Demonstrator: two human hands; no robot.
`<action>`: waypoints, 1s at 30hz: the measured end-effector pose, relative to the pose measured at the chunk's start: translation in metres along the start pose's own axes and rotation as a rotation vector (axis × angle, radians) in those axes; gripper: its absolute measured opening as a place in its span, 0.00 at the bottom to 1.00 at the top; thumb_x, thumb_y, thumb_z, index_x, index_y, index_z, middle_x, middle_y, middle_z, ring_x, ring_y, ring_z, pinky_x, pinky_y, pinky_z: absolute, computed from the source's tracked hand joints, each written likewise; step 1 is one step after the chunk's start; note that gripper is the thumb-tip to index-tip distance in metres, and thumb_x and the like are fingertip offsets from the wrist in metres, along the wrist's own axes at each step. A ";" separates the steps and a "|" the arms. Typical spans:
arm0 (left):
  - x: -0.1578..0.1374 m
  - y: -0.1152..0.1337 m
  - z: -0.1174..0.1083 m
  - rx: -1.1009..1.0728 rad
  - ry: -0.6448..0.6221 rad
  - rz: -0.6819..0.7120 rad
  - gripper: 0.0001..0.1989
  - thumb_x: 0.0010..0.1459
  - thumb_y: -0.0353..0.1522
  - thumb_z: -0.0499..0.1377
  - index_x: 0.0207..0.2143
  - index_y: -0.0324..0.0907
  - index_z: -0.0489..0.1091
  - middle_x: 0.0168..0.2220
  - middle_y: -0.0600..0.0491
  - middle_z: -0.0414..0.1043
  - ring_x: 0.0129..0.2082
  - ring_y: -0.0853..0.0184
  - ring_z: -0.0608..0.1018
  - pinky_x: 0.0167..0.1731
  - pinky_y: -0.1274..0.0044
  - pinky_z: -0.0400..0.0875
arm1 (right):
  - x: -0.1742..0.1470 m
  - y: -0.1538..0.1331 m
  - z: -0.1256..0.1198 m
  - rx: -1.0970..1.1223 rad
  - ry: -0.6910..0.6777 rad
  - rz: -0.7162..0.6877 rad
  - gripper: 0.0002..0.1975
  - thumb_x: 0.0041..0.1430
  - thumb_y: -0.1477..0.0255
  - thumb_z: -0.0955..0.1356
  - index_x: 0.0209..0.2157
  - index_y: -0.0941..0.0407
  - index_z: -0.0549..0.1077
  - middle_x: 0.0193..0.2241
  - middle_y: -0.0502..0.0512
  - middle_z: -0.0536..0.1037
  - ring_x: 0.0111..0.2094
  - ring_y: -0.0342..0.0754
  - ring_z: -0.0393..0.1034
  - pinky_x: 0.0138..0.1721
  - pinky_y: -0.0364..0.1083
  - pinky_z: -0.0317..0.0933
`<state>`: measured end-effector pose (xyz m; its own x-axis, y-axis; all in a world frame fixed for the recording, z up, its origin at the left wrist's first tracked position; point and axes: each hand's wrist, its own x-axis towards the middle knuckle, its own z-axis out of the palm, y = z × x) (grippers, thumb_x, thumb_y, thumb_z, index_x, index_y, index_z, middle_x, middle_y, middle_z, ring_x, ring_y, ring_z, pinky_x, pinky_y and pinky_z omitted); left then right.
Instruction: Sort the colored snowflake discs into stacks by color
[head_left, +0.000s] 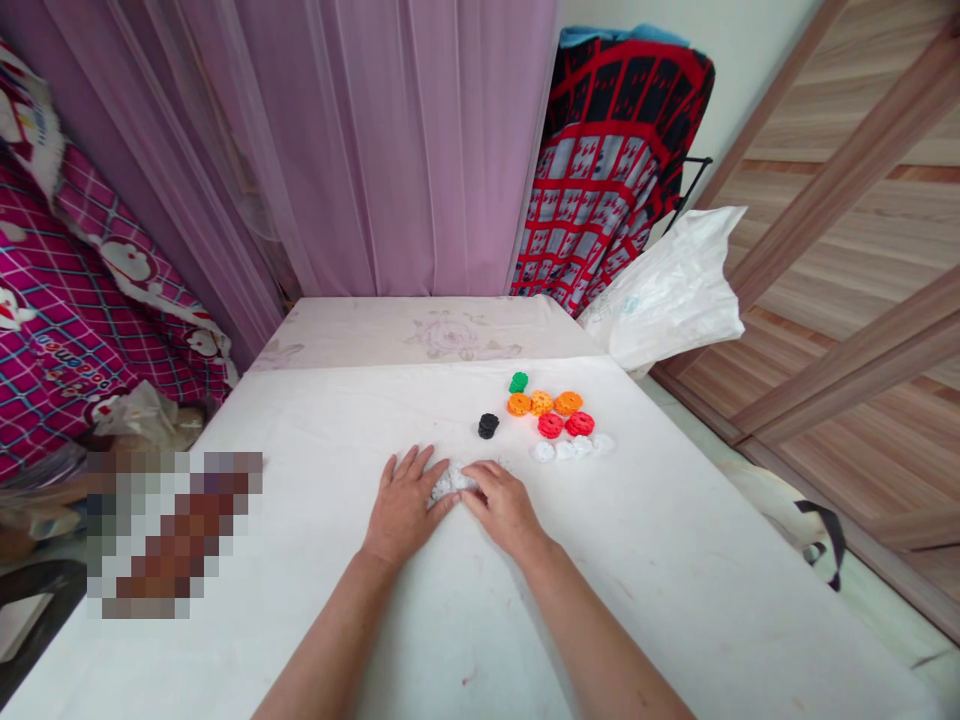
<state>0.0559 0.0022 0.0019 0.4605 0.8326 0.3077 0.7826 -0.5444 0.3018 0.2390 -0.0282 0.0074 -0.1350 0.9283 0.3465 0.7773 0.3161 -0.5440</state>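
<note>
Between my two hands lies a small cluster of white plastic discs (pixel 452 480), partly covered by fingers. My left hand (pixel 405 505) rests flat on the white cloth, fingers spread, its thumb and fingertips against the cluster's left side. From the right, my right hand (pixel 504 508) curls over the cluster, thumb and fingers bent around some of the white discs; the exact hold is partly hidden. Just beyond stands a small black disc stack (pixel 488 426). Farther right are orange disc stacks (pixel 542 403), red disc stacks (pixel 565 425), a green disc stack (pixel 518 382) and a row of white disc stacks (pixel 574 447).
The table (pixel 322 620) has a white cover, with a flowered cloth (pixel 450 335) at its far end. A white plastic bag (pixel 667 285) stands beyond the right edge. A purple curtain (pixel 405 150) hangs behind. A blurred patch (pixel 180 535) hides something at left.
</note>
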 end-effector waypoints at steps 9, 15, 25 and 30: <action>-0.001 -0.003 -0.001 0.003 0.008 -0.052 0.26 0.61 0.45 0.53 0.57 0.42 0.64 0.60 0.44 0.65 0.61 0.51 0.65 0.59 0.54 0.57 | -0.009 0.005 -0.003 -0.001 0.102 0.036 0.16 0.54 0.77 0.64 0.44 0.55 0.72 0.35 0.53 0.77 0.30 0.44 0.70 0.38 0.43 0.66; -0.003 -0.005 -0.001 -0.015 0.019 -0.039 0.24 0.61 0.44 0.53 0.56 0.44 0.66 0.59 0.45 0.66 0.61 0.52 0.66 0.60 0.55 0.57 | -0.009 0.030 -0.018 -0.103 0.318 0.190 0.13 0.57 0.70 0.63 0.42 0.56 0.73 0.27 0.50 0.76 0.26 0.43 0.69 0.35 0.42 0.65; -0.002 -0.003 -0.006 0.029 -0.044 -0.058 0.22 0.62 0.41 0.51 0.55 0.44 0.66 0.60 0.47 0.66 0.61 0.55 0.64 0.61 0.56 0.55 | -0.001 0.049 -0.014 -0.222 0.319 0.157 0.09 0.57 0.72 0.63 0.36 0.55 0.74 0.31 0.53 0.78 0.27 0.44 0.69 0.34 0.42 0.62; -0.002 -0.003 -0.006 0.033 -0.047 -0.052 0.21 0.63 0.41 0.51 0.55 0.44 0.67 0.60 0.47 0.65 0.62 0.55 0.64 0.61 0.56 0.55 | -0.002 0.050 -0.012 -0.263 0.293 0.156 0.08 0.56 0.73 0.63 0.36 0.54 0.74 0.34 0.54 0.78 0.33 0.46 0.71 0.36 0.42 0.62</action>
<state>0.0504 0.0015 0.0061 0.4378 0.8638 0.2494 0.8188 -0.4977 0.2861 0.2851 -0.0162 -0.0114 0.1476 0.8544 0.4982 0.9099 0.0802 -0.4071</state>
